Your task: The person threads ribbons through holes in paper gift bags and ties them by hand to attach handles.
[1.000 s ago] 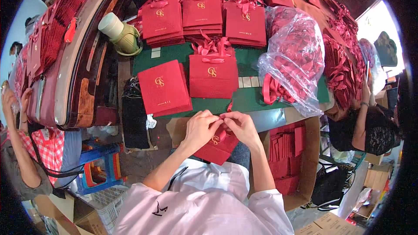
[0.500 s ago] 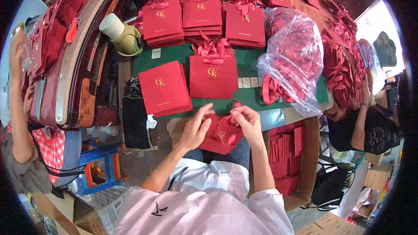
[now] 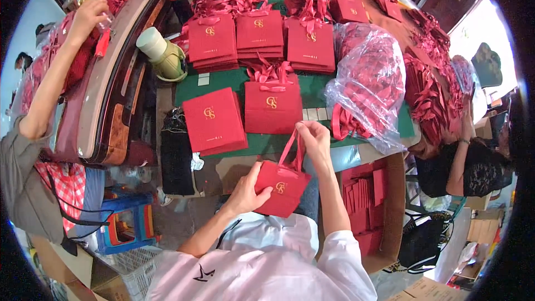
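A small red paper gift bag (image 3: 282,189) with gold lettering hangs over my lap, just off the table's near edge. My left hand (image 3: 248,192) grips its left side, thumb across the front. Above it, my right hand (image 3: 313,140) pinches the bag's red ribbon handle (image 3: 288,147) and pulls it up taut. On the green table straight ahead lies a pile of bags with ribbons (image 3: 273,108). To its left is a stack of flat red bags (image 3: 214,121) with no ribbon showing.
More bag stacks (image 3: 212,39) line the table's far side. A clear plastic sack of red ribbons (image 3: 368,83) sits right. A green thermos jug (image 3: 161,56) stands left. Below the table's right edge is a carton (image 3: 393,212) of red bags. Co-workers' hands (image 3: 89,17) move at left and far side.
My right hand has drawn the ribbon handle up above the bag. My left hand has come down to the bag's side, and the bag now faces up straighter. The left co-worker's arm has reached farther forward.
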Available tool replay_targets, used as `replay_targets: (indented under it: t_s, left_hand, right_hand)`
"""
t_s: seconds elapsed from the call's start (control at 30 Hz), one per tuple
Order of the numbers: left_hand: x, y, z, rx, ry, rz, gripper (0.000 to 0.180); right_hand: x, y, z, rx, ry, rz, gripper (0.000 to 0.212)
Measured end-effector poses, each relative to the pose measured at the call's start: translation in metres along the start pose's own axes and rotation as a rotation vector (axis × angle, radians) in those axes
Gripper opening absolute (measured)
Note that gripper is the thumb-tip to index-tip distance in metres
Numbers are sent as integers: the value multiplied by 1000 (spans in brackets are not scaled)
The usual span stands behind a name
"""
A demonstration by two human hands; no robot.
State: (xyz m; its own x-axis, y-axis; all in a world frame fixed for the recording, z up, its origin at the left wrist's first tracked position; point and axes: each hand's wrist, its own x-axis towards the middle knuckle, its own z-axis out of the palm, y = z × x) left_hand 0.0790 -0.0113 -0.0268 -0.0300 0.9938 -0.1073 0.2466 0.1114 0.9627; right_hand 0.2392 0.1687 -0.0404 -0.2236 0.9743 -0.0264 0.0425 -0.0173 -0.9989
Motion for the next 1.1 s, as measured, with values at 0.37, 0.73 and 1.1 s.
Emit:
replay_targets:
  t_s: [0.37, 0.73, 1.1]
  left_hand:
    - [21, -13, -9, -231, 171, 68, 72]
    - [45, 3, -20, -236, 417, 159, 57]
    - [46, 4, -86, 202, 699, 266, 34]
  right_hand:
    - [-27, 4, -23, -95, 26, 17, 31]
    - [-17, -26, 3, 232, 20, -153, 22]
    - [40, -4, 41, -34, 118, -338, 29]
